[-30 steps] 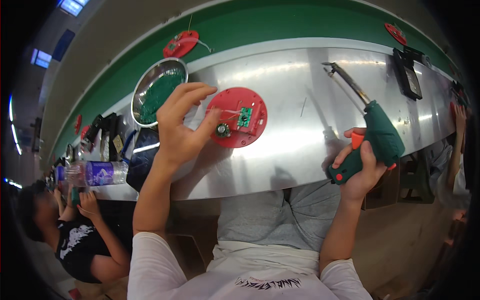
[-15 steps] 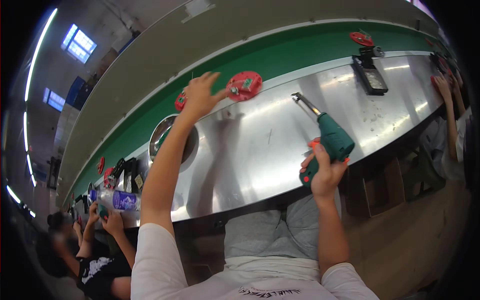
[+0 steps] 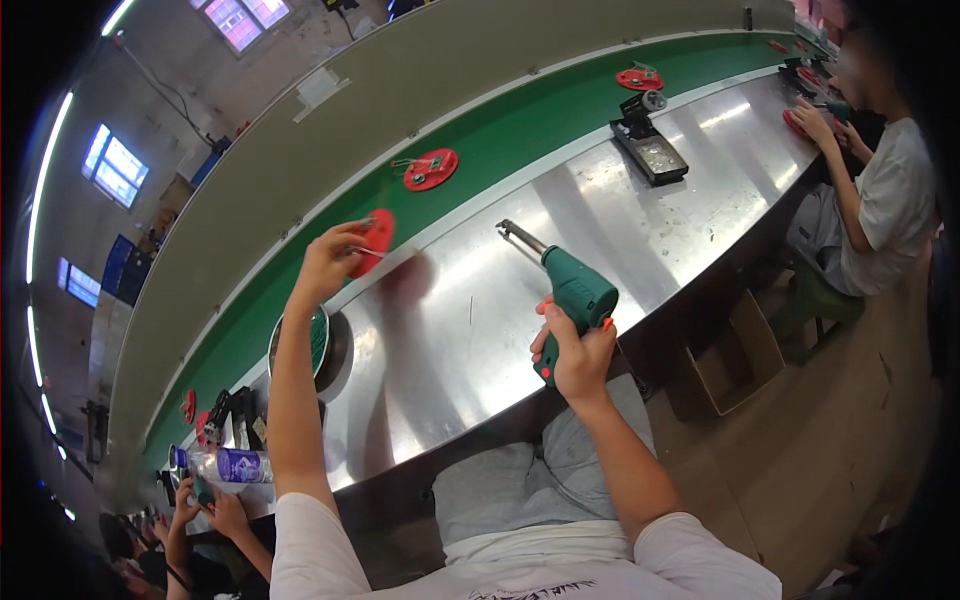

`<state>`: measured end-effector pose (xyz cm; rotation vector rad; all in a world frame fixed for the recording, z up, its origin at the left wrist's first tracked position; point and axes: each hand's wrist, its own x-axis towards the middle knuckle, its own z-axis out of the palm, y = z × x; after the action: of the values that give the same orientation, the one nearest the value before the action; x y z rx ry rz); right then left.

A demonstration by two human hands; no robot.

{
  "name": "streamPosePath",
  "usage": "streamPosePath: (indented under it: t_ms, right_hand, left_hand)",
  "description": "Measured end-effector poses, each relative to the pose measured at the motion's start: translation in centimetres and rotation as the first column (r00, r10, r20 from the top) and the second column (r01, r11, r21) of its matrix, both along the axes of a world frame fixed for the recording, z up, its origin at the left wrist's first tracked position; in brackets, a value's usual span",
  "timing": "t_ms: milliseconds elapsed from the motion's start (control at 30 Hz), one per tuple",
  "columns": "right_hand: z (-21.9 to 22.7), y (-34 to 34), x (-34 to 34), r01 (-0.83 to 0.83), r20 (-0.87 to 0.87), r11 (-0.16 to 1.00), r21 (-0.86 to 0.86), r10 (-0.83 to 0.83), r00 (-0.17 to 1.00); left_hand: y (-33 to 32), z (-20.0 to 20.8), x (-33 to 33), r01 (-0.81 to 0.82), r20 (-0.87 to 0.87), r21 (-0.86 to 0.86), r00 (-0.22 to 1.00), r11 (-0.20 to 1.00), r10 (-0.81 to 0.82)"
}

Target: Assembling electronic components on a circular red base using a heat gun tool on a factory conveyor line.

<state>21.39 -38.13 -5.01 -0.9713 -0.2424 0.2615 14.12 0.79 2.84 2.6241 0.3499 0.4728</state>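
Observation:
My left hand is over the green strip at the back of the bench, its fingers closed on the edge of a round red plate. The plate is tilted up and slightly blurred. In my right hand is a green soldering gun with orange controls, its long metal tip pointing up and left above the steel bench. The gun touches nothing at its tip. Below my left wrist stands a round metal bowl with green contents, partly hidden by my forearm.
Another red plate with wires lies on the green belt, and one more farther right. A black soldering stand sits on the steel bench. Co-workers sit at both sides. A plastic bottle lies left; a cardboard box is below.
My left hand, formerly open above the belt, now grips a red plate lifted off it. The whole view has turned to the right. The soldering gun stays in my right hand.

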Motion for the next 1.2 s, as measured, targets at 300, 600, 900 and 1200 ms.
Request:
streamPosePath:
  t_ms: [300, 600, 900, 1200]
  right_hand:
    - [0.5, 0.6, 0.2, 0.013, 0.048, 1.000, 0.001, -0.013, 0.999]
    - [-0.4, 0.6, -0.3, 0.057, 0.135, 0.996, -0.061, -0.049, 0.990]
    - [-0.5, 1.6, -0.8, 0.058, 0.186, 0.990, -0.132, -0.033, 0.982]
    - [-0.8, 1.3, -0.3, 0.067, 0.203, 0.990, -0.122, -0.041, 0.978]
  left_hand:
    - [-10.0, -0.8, -6.3, 0.206, -0.229, -0.166, 0.943, 0.964, -0.241]
    - [-10.3, -2.9, -10.2, 0.169, 0.000, -0.044, 0.986, 0.985, -0.169]
    - [-0.5, -5.7, -16.6, -0.601, 0.343, 0.181, 0.780, 0.779, 0.523]
    - [-0.2, -6.8, -15.7, -0.622, 0.183, 0.205, 0.783, 0.756, 0.595]
